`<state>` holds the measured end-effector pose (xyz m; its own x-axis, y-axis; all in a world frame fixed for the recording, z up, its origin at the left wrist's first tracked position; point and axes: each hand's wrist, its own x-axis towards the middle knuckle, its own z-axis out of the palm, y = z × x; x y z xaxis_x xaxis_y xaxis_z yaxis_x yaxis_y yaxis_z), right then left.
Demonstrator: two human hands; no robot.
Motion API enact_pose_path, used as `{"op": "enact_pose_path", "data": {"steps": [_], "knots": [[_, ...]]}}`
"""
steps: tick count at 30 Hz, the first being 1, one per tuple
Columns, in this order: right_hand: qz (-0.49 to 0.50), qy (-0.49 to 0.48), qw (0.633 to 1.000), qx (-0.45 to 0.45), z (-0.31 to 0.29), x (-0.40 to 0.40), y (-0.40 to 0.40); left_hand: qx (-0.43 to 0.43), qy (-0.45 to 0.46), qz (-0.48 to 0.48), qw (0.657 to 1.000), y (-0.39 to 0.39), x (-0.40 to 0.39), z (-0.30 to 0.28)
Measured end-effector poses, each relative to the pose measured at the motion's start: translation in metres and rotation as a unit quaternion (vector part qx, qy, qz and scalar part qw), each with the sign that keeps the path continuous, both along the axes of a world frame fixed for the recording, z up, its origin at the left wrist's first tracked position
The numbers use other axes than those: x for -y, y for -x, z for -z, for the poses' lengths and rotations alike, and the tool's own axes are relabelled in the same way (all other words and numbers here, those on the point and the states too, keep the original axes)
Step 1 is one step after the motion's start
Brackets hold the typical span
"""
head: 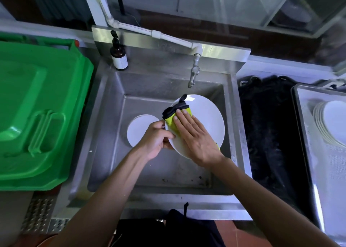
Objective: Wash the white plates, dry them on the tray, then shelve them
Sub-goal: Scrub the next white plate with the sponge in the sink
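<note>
Steel sink (pixel 104 100): left hand (pixel 156 139) grips plate (pixel 207 119), right hand (pixel 194 134) presses cloth (pixel 171 120) flat. Washed stack (pixel 329 123) fills tray (pixel 307 134); another plate (pixel 139 128) remains.

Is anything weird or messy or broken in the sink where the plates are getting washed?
Nothing looks broken or spilled. The only mess is a few dark specks on the sink floor near its front edge. The left hand holds the white plate by its rim while the right hand presses the yellow cloth on it.
</note>
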<state>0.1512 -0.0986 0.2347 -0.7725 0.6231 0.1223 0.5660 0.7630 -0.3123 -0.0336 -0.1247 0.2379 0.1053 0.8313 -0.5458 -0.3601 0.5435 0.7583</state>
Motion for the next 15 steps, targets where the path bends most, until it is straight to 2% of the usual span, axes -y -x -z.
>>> {"op": "enact_pose_path", "data": {"steps": [5,15], "knots": [[0.001,-0.005,1.0,-0.013,0.003,-0.007,0.016,-0.016,-0.003,0.008,1.0,0.006,0.002,-0.004],[0.111,-0.021,0.993,-0.039,0.007,-0.043,0.027,-0.062,-0.007,-0.038,0.997,0.002,0.004,-0.01]]}}
